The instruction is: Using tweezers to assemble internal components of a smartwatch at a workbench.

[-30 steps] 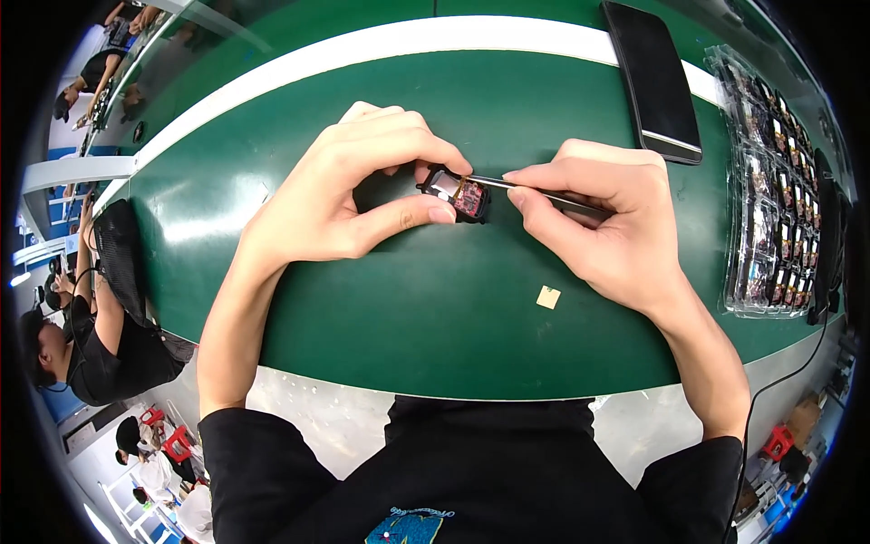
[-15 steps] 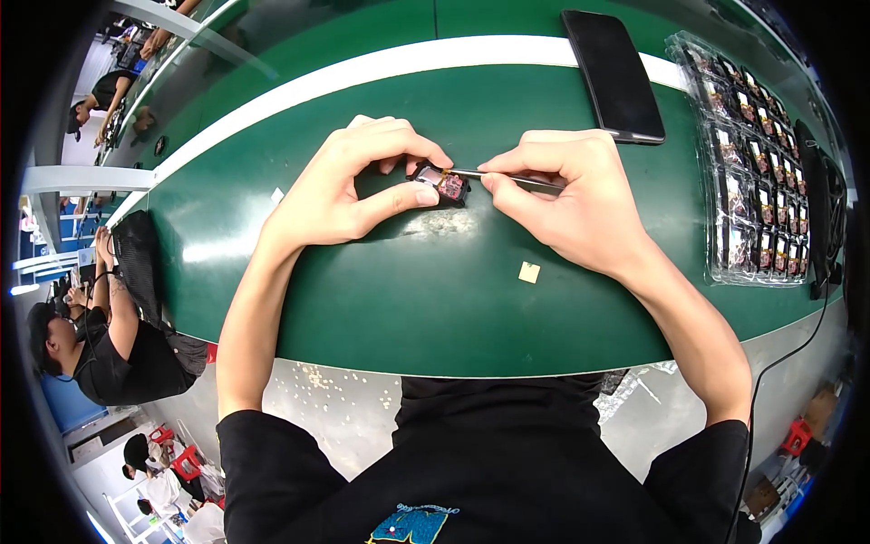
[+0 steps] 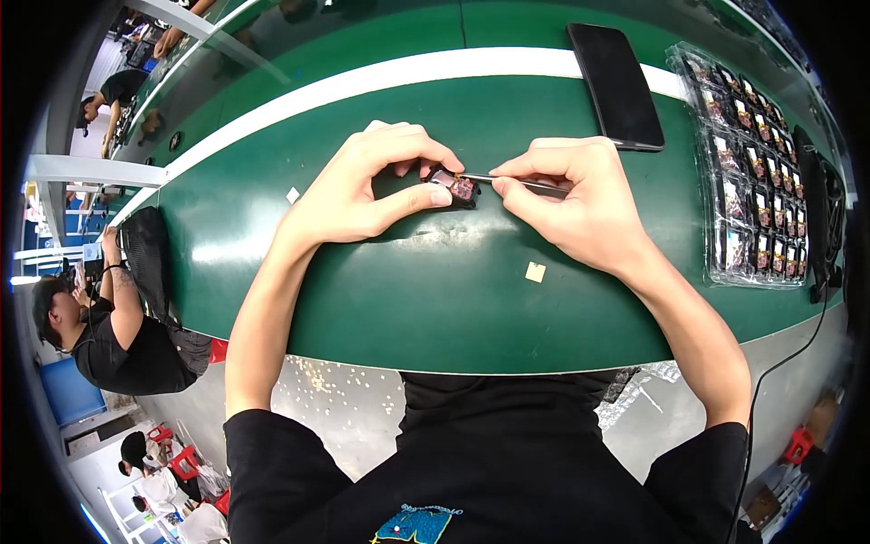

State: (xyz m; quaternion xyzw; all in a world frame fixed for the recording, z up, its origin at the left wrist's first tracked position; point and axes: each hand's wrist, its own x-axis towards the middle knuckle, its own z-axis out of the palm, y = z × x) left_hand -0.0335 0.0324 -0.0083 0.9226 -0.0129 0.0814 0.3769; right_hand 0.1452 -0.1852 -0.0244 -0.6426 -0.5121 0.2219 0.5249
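Between thumb and fingers, my left hand grips a small electronic module by its left end. The module has a black casing, with a reddish circuit board and a silvery part showing inside. Held like a pen, slim dark tweezers are pinched in my right hand. Their tip reaches left to the module's upper edge, close to my left index fingertip; whether it touches is too small to tell. A small pale yellow square lies on the green table below my right hand.
A clear plastic tray with several similar modules stands at the right, beside a black cable. A black phone lies at the back across the white strip. A small white scrap lies left; a co-worker sits beyond.
The whole view has shifted slightly, with hands and module appearing a little to the right. Both hands keep their grips, and the tweezers stay at the module's upper edge.
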